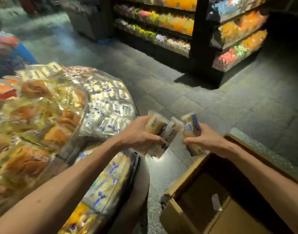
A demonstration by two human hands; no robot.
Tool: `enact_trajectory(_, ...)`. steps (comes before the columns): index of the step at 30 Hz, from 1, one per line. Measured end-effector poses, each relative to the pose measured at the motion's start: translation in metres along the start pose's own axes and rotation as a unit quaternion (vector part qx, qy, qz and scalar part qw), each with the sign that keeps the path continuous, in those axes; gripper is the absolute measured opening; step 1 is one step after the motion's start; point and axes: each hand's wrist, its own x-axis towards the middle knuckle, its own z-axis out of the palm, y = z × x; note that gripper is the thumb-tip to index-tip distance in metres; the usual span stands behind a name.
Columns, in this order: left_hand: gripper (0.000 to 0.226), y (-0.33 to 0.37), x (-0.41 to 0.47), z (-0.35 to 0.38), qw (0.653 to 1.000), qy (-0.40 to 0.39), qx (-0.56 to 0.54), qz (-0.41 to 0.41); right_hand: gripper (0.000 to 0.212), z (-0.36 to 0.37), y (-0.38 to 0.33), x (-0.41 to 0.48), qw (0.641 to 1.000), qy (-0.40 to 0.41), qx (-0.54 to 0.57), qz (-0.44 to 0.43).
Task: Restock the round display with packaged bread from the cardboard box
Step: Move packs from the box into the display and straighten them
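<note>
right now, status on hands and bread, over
Left hand grips bread packs. Right hand grips one pack. Both over floor between box and display. Nothing seen in the way.

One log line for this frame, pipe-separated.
left hand grips bread packs | right hand grips more packs | both between cardboard box and round display | display holds bread

The left forearm (69, 188), at seven o'clock, is bare with a small dark spot; the right forearm (263, 174), at five o'clock, the left hand (138, 135) and the right hand (207, 141) are bare too.
</note>
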Motion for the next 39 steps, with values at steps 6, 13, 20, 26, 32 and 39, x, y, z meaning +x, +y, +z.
enact_trajectory(6,0.028,-0.043,-0.17,-0.087,0.949,0.194,-0.243,-0.06,0.033,0.166,-0.122,0.006,0.959,-0.169,0.221,-0.049)
enact_trajectory(13,0.056,-0.125,-0.319,-0.101,0.845,0.337,-0.393,-0.135,0.039,0.334,-0.183,-0.03,0.873,-0.332,0.349,0.069)
enact_trajectory(20,0.039,-0.174,-0.383,-0.074,0.758,0.422,-0.459,-0.19,0.05,0.441,-0.17,-0.072,0.854,-0.389,0.334,0.091)
enact_trajectory(26,0.058,-0.204,-0.37,-0.057,0.788,0.427,-0.388,-0.214,0.043,0.452,-0.158,-0.074,0.843,-0.364,0.373,0.134)
enact_trajectory(32,0.109,-0.184,-0.318,-0.065,0.832,0.426,-0.284,-0.215,0.082,0.427,-0.144,-0.037,0.842,-0.345,0.389,0.147)
enact_trajectory(39,0.067,-0.179,-0.203,-0.069,0.835,0.526,-0.121,-0.107,0.098,0.356,-0.134,0.045,0.834,-0.321,0.423,0.152)
